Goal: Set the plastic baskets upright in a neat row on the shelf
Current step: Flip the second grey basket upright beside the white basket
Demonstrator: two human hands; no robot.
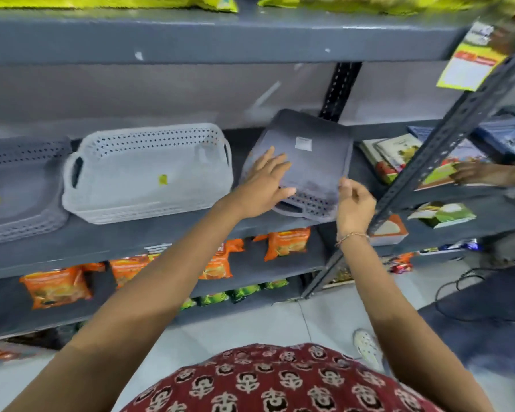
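Note:
Three plastic baskets sit on the grey metal shelf (167, 233). A grey basket (18, 188) stands upright at the far left, partly cut off. Beside it a white perforated basket (143, 173) stands upright with a yellow sticker inside. To the right a dark grey basket (312, 156) lies upside down, its flat bottom with a white label facing me, tilted against the back. My left hand (265, 185) lies flat on its bottom and left side. My right hand (354, 203) pinches its near right rim by the handle.
A slotted metal upright (446, 135) runs diagonally just right of my right hand. Books and boxes (399, 159) fill the shelf beyond it, where another person's hand (476, 173) rests. Orange snack packets (286, 242) lie on the shelf below. A yellow price tag (470, 58) hangs above.

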